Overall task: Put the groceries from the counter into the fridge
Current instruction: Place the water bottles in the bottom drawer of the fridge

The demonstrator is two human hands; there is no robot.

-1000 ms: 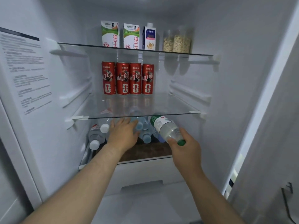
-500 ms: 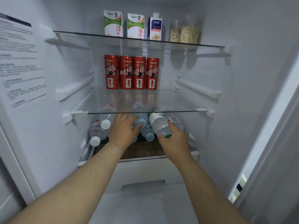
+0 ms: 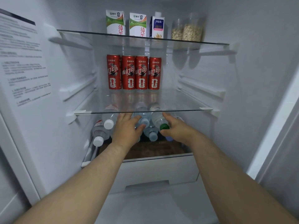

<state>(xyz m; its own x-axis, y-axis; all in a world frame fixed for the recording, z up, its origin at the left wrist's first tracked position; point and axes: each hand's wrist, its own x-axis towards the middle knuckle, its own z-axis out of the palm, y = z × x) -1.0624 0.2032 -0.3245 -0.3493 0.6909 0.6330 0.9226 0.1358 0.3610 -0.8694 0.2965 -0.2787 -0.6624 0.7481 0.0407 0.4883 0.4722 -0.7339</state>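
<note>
Head view: a clear, green-capped plastic bottle (image 3: 157, 119) is gripped by the right hand (image 3: 175, 130). Clear blue-capped bottles (image 3: 150, 134) are touched by the flat left hand (image 3: 127, 131).

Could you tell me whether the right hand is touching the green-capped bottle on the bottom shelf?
Touching. The head view shows the right hand curled round the green-capped bottle near its cap, fingers against its side with no gap.

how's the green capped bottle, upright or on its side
On its side: the green-capped bottle lies on the bottle pile, cap facing out, right hand gripping it.
</note>
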